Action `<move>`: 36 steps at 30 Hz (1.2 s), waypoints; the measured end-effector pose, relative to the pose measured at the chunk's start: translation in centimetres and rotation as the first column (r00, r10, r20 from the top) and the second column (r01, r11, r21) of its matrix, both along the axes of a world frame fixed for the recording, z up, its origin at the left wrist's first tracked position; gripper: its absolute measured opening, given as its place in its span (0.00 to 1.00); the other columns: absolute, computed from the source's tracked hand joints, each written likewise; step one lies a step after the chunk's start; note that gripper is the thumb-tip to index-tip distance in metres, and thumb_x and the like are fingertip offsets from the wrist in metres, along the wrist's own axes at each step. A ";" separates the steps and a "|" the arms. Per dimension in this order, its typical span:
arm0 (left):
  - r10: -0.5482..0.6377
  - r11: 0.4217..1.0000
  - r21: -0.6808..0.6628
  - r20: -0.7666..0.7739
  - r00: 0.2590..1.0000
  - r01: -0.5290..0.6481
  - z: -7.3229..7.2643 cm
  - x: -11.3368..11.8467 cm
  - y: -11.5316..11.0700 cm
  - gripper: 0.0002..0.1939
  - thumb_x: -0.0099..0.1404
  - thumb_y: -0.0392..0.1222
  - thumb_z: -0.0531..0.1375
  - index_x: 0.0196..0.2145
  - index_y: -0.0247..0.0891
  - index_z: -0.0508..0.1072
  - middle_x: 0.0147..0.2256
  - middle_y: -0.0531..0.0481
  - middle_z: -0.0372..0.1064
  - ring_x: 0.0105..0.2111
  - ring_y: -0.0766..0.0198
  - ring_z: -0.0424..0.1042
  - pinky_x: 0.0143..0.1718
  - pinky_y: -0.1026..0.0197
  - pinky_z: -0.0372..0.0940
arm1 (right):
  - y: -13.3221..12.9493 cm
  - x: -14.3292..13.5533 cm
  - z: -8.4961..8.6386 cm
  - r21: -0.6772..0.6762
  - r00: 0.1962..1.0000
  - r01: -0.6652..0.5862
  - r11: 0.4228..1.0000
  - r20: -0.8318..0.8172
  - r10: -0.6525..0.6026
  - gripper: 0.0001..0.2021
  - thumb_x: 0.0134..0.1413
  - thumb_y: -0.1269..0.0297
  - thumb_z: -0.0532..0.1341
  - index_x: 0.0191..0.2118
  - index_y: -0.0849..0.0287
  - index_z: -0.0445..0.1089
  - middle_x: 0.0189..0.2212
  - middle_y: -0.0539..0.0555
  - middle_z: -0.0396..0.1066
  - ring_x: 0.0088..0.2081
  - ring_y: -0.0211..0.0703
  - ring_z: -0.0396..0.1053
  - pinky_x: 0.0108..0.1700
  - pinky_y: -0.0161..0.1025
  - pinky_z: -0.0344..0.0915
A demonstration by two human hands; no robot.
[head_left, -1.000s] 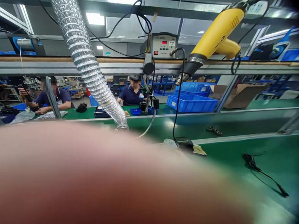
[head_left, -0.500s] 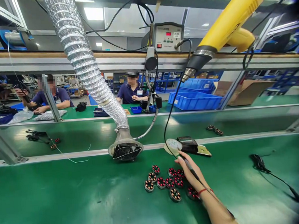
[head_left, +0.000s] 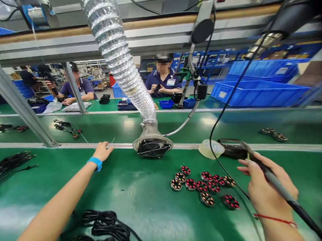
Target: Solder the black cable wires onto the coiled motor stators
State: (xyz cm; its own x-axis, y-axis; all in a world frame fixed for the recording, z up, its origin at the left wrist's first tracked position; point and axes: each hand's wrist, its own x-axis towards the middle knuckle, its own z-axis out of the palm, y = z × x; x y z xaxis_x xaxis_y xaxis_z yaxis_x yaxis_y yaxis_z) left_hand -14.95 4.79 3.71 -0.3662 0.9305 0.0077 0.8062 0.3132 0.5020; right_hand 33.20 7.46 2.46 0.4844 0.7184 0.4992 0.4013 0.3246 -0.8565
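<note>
My right hand [head_left: 272, 186], wearing a red string bracelet, grips a black soldering iron [head_left: 279, 186]. The iron's front end points up and left toward a black box-like holder [head_left: 232, 149] by the bench's back rail. To the left, my left hand [head_left: 102, 152], with a blue wristband, reaches to the back rail near a thin wire [head_left: 83, 136]. Its fingers stretch forward, and I see nothing held. Several round motor stators [head_left: 201, 186] with red or copper windings lie between the hands, nearer the right one. A pale tape roll [head_left: 211, 149] sits beside the holder.
A silver duct with a fan hood [head_left: 153, 146] hangs over the middle. Coiled black cables [head_left: 101, 224] lie at the front, and more cables [head_left: 9, 164] at the left. A loose black cord [head_left: 217, 123] crosses the right side. Co-workers sit across the line behind blue bins [head_left: 259, 92].
My left hand has come into view, stretched toward the back rail. My right hand, with the iron, has moved right from above the stators. The view has tilted down, showing coiled cables.
</note>
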 end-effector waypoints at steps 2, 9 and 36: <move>0.000 1.000 -0.011 -0.029 1.000 0.000 -1.4 -0.4 2.0 0.21 0.66 0.43 0.53 0.49 0.25 0.73 0.52 0.29 0.69 0.52 0.46 0.69 0.57 0.47 0.62 | -0.1 -0.1 0.4 -0.016 0.999 0.018 1.000 -0.047 -0.018 0.30 0.54 0.45 0.61 0.57 0.58 0.66 0.40 0.65 0.77 0.28 0.49 0.76 0.36 0.51 0.72; -0.108 0.994 0.010 -0.034 0.994 0.108 -2.4 -1.1 2.2 0.19 0.63 0.47 0.47 0.30 0.35 0.73 0.42 0.34 0.76 0.47 0.44 0.72 0.53 0.47 0.63 | 6.0 2.3 -2.9 -0.199 0.956 -0.069 0.978 0.266 0.121 0.19 0.46 0.57 0.60 0.46 0.57 0.66 0.42 0.62 0.77 0.45 0.56 0.76 0.49 0.54 0.71; -0.401 0.740 -0.245 0.587 0.704 0.626 0.0 9.1 -8.0 0.09 0.67 0.45 0.50 0.34 0.37 0.62 0.32 0.47 0.72 0.30 0.64 0.75 0.32 0.63 0.67 | -2.6 -5.9 -0.5 -0.532 0.620 -0.509 0.677 0.320 0.717 0.18 0.61 0.53 0.52 0.49 0.56 0.70 0.27 0.51 0.79 0.28 0.44 0.78 0.32 0.40 0.74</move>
